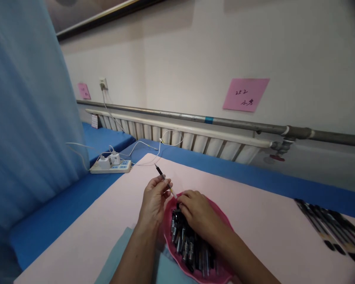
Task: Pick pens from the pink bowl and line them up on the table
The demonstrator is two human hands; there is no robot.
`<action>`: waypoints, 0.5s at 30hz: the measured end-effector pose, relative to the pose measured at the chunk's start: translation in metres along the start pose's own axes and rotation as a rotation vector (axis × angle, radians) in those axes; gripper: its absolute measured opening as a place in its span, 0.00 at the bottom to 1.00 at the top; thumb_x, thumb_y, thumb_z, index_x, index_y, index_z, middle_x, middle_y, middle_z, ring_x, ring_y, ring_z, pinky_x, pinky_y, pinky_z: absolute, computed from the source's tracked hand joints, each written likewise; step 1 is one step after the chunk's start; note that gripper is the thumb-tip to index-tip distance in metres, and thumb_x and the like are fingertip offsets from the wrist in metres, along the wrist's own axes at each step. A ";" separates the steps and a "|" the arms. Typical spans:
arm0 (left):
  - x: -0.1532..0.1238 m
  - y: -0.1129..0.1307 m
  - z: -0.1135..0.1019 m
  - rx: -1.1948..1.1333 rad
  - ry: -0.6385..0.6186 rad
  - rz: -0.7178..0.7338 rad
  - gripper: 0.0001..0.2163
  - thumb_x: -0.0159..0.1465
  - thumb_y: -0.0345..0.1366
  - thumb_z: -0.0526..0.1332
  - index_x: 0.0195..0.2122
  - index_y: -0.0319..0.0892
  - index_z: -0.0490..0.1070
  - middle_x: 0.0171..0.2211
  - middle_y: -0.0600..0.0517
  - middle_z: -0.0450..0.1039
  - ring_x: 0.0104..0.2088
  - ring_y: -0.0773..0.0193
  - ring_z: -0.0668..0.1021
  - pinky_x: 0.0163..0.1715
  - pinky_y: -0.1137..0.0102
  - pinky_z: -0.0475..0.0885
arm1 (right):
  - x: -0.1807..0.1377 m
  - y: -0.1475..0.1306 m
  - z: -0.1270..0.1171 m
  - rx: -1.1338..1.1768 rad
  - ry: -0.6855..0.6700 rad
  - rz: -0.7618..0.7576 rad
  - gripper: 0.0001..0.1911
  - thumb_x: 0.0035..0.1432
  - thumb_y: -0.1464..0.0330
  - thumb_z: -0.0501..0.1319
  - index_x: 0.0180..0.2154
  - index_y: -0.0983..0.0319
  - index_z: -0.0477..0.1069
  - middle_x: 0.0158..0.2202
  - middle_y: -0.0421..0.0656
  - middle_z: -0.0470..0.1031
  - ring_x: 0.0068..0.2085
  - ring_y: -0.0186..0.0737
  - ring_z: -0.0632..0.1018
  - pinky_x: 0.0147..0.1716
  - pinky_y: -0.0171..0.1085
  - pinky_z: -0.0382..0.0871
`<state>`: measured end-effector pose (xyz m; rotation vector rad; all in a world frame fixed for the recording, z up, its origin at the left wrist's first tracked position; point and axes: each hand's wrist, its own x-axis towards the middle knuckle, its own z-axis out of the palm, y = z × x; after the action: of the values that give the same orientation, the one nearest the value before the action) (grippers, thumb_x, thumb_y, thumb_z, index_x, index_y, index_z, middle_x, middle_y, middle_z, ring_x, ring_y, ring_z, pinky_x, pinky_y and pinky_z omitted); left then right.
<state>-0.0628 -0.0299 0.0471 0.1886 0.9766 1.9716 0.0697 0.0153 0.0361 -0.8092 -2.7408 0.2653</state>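
My left hand [156, 197] pinches a slim pen [162, 175] with a black front section and a pale rear end. Its thin tip points up and to the left, away from me. My right hand [199, 211] is closed over the rim of a pink scalloped bowl [169, 240]. Its thumb and index finger meet close to the pen's rear end, by a small dark piece; what they hold is partly hidden. Inside the bowl lie many black and clear pen parts [185, 240], some of them covered by my right hand and forearm.
A pink sheet [112, 221] covers the blue surface [254, 177]. Several pens [328, 225] lie in a row at the right. A power strip [115, 167] with white chargers and cables sits at the left. Behind run a radiator [195, 142] and pipe; a blue curtain [26, 118] hangs left.
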 end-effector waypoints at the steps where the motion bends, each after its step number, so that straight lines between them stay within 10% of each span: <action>1: 0.000 0.000 0.000 0.003 0.002 0.004 0.11 0.45 0.27 0.68 0.29 0.38 0.68 0.24 0.53 0.72 0.24 0.71 0.75 0.22 0.78 0.64 | 0.006 -0.002 0.000 -0.049 -0.025 0.015 0.12 0.60 0.73 0.51 0.35 0.59 0.73 0.38 0.42 0.74 0.40 0.41 0.72 0.41 0.39 0.62; 15: -0.001 0.000 -0.001 -0.007 -0.010 -0.014 0.10 0.46 0.27 0.67 0.29 0.39 0.68 0.25 0.52 0.73 0.26 0.70 0.75 0.22 0.78 0.66 | 0.027 -0.022 0.016 -0.135 -0.005 0.235 0.10 0.53 0.75 0.55 0.27 0.65 0.75 0.33 0.56 0.75 0.38 0.55 0.73 0.38 0.49 0.58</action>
<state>-0.0628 -0.0311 0.0463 0.1876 0.9618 1.9592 0.0318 0.0106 0.0324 -1.1705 -2.6907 0.1286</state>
